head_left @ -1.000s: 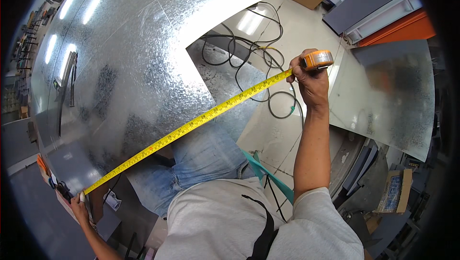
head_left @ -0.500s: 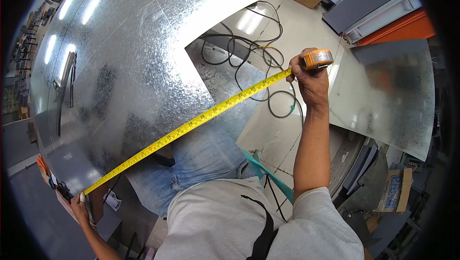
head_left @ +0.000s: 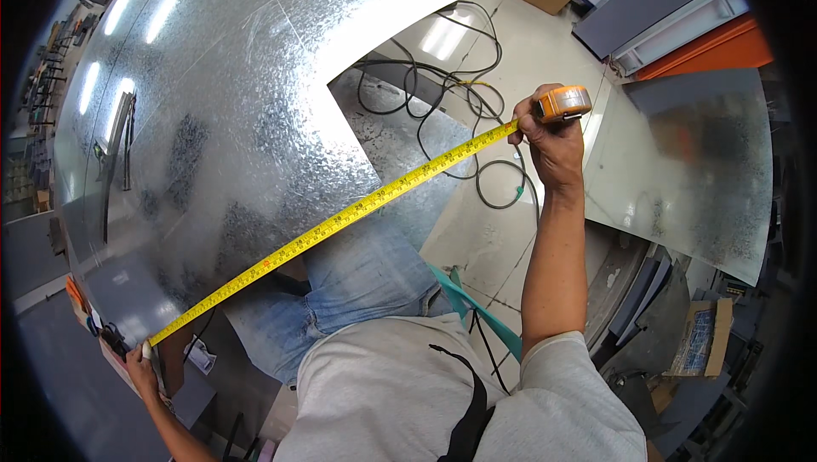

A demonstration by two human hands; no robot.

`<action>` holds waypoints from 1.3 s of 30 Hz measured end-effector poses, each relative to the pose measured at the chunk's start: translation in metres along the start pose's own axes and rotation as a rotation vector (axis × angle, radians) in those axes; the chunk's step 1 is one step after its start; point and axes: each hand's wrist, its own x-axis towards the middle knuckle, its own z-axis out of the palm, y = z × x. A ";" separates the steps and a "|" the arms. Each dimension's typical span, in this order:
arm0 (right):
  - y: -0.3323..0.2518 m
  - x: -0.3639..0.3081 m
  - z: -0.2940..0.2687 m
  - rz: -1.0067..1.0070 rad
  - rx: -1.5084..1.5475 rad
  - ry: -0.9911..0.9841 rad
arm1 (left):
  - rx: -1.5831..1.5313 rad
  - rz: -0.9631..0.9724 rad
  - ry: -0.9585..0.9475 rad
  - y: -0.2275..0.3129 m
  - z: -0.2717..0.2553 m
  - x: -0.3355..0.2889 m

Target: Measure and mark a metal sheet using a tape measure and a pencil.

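Note:
A yellow tape measure blade (head_left: 340, 222) runs slantwise across in front of me, along the near edge of a large shiny sheet of metal (head_left: 221, 79). At far left my left hand (head_left: 143, 370) pinches the blade's end near the sheet's corner. My right hand (head_left: 551, 143) is raised at the right, closed round the orange tape measure case (head_left: 564, 104) with the blade between its fingers. Past the sheet's edge, this end of the blade hangs over the floor. A dark-handled tool (head_left: 111, 339) lies beside my left hand.
Dark cable (head_left: 425, 79) lies coiled on the tiled floor (head_left: 485, 241). Another metal sheet (head_left: 698, 164) stands at the right, above grey panels and a cardboard box (head_left: 702, 339). Thin dark strips (head_left: 119, 147) rest on the large sheet. An orange panel (head_left: 706, 49) is at upper right.

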 end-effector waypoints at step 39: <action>0.001 0.000 -0.003 0.016 0.009 0.000 | 0.052 -0.009 -0.004 0.013 -0.004 -0.004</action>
